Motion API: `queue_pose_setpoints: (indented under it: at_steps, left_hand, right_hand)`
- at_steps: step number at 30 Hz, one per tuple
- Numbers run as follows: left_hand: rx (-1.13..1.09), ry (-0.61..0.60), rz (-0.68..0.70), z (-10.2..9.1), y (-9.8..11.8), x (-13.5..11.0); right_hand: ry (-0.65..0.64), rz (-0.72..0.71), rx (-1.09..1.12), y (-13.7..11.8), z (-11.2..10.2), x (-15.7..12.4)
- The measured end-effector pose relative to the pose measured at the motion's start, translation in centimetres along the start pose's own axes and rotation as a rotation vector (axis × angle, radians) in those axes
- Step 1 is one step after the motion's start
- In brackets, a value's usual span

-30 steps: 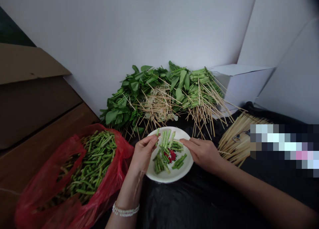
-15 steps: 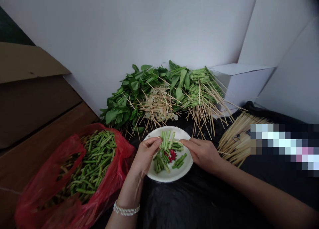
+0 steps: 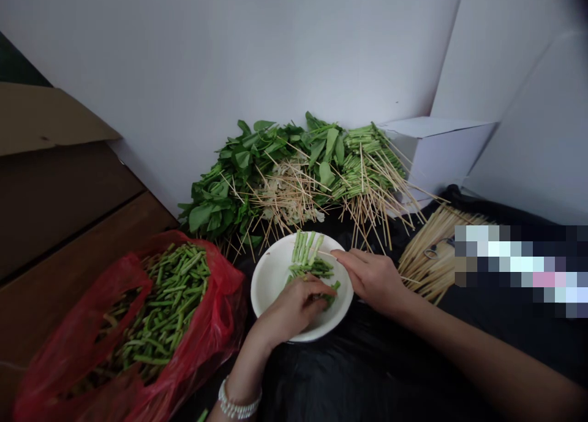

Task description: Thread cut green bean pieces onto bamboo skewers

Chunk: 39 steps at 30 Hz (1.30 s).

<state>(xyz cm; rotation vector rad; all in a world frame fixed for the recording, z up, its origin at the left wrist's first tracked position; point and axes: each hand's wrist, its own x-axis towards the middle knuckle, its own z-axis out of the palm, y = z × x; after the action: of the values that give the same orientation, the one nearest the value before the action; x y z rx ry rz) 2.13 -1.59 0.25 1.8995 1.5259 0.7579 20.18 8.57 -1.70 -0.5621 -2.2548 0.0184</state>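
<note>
My right hand (image 3: 374, 278) is closed in a pinch on the butt end of a thin wooden skewer (image 3: 324, 252), which points left over the bowl. Several cut green stem pieces (image 3: 303, 248) sit side by side on that skewer. My left hand (image 3: 296, 305), wearing a beaded bracelet, reaches down into the white bowl (image 3: 264, 287). Its thumb and forefinger are apart around short loose stem pieces (image 3: 331, 294) at the bowl's right side; the other fingers are partly hidden. More cut stems (image 3: 321, 267) lie in the bowl behind this hand.
On the left, a red plastic bag (image 3: 220, 299) holds many cut stems (image 3: 169, 312). Leafy skewers (image 3: 215, 195), pale skewered pieces (image 3: 289, 183) and skewered green stems (image 3: 367, 165) pile behind the bowl. Bare skewers (image 3: 422, 250) with scissors (image 3: 430, 252) lie right. A white box (image 3: 450, 158) stands behind.
My left hand has let go of the skewer's left end and moved down into the bowl, onto the loose stem pieces. My right hand still holds the skewer at about the same place.
</note>
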Motion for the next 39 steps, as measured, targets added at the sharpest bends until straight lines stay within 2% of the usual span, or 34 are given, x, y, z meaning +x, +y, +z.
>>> queue_pose_setpoints:
  at_steps: [5, 10, 16, 20, 22, 26, 29, 39]
  left_hand:
    - [0.109, -0.038, 0.032, 0.3, -0.1, 0.0]
    - [0.063, 0.068, 0.005, 0.5, -0.4, 0.3]
    - [-0.059, 0.389, -0.221, -0.1, -1.0, 0.7]
    - [-0.34, 0.637, -0.227, -1.1, -1.3, 0.8]
    - [-0.516, 0.716, -0.221, -1.6, -1.4, 0.8]
    - [-0.787, 0.78, -0.245, -2.5, -1.8, 0.7]
    - [-0.895, 0.81, -0.228, -2.6, -2.0, 0.6]
    - [-0.89, 0.812, -0.237, -2.6, -1.5, 0.6]
  right_hand:
    - [-0.018, 0.008, 0.024, 0.0, 0.1, -0.1]
    - [-0.003, 0.004, 0.027, 0.0, 0.1, -0.1]
    - [0.035, 0.001, 0.022, 0.0, -0.1, 0.1]
    - [0.05, -0.002, 0.027, 0.0, -0.3, 0.1]
    - [0.047, -0.005, 0.022, 0.1, -0.3, 0.1]
    - [0.023, -0.023, 0.012, 0.1, 0.0, -0.1]
    - [0.003, -0.029, -0.007, 0.1, 0.1, -0.2]
    - [-0.035, -0.04, -0.048, 0.0, 0.3, -0.3]
